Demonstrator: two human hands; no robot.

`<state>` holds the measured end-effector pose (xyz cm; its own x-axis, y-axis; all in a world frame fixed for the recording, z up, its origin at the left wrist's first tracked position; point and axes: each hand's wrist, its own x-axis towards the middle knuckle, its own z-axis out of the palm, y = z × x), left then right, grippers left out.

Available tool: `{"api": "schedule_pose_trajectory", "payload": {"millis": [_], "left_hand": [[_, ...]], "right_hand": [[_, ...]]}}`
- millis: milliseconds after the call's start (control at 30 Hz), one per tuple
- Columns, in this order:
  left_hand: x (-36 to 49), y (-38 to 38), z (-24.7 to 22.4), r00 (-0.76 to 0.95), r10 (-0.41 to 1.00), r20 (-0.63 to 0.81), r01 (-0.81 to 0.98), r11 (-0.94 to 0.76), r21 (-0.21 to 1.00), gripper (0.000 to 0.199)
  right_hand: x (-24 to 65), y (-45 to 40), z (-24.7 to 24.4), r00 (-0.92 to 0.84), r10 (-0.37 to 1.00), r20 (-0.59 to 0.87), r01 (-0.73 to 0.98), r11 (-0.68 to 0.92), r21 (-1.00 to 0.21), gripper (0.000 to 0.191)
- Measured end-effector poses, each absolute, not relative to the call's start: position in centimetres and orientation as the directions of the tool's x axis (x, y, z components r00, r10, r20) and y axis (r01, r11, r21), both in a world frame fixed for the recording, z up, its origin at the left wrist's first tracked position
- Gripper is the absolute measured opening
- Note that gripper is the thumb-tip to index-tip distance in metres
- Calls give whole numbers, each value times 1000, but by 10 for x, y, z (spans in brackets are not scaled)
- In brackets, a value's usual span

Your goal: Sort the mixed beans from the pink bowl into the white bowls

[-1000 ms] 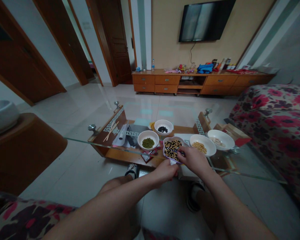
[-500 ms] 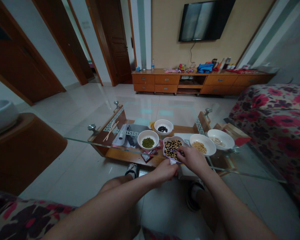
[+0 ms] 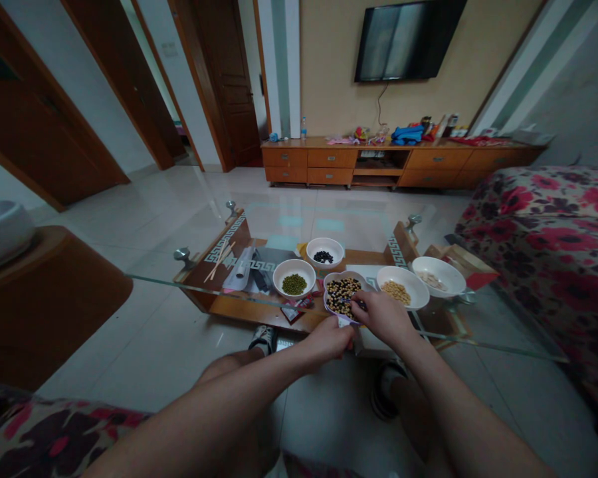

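A lavender scalloped bowl (image 3: 327, 307) of mixed black and tan beans stands at the near edge of the glass table. My left hand (image 3: 331, 338) is closed at its near rim, on a pale part of the bowl. Over the bowl's right side, my right hand (image 3: 383, 317) is pinched among the beans; a small bluish-purple thing shows at its fingertips, too small to name. Around it stand a white bowl of green beans (image 3: 294, 285), a white bowl of black beans (image 3: 323, 256), a bowl of tan beans (image 3: 397, 292) and a bowl of pale flat pieces (image 3: 434, 281).
Chopsticks (image 3: 219, 261) and a rolled sheet (image 3: 244, 262) show at the left of the glass table (image 3: 154, 279). A red packet (image 3: 293, 312) lies near the front. Beyond stands a wooden cabinet (image 3: 331, 158); a flowered sofa (image 3: 543, 219) is at the right.
My right hand stays pinched at the bowl's right side with only a slight shift. My left hand keeps its grip, and the view moves slightly.
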<state>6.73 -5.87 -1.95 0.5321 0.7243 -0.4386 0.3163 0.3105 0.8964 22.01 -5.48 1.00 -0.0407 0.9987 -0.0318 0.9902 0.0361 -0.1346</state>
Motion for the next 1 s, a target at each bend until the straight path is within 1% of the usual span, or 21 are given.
{"api": "schedule_pose_trajectory", "payload": {"millis": [100, 467, 1000], "left_hand": [[67, -58, -21, 539, 722, -434, 321, 301, 898, 13], [68, -59, -17, 515, 729, -450, 337, 311, 889, 11], [67, -59, -20, 535, 729, -426, 307, 302, 902, 12]], "right_hand": [[220, -55, 10, -42, 999, -20, 990, 39, -134, 29], [219, -55, 11, -38, 999, -27, 989, 34, -145, 29], [220, -55, 7, -49, 999, 0, 991, 48, -128, 31]]}}
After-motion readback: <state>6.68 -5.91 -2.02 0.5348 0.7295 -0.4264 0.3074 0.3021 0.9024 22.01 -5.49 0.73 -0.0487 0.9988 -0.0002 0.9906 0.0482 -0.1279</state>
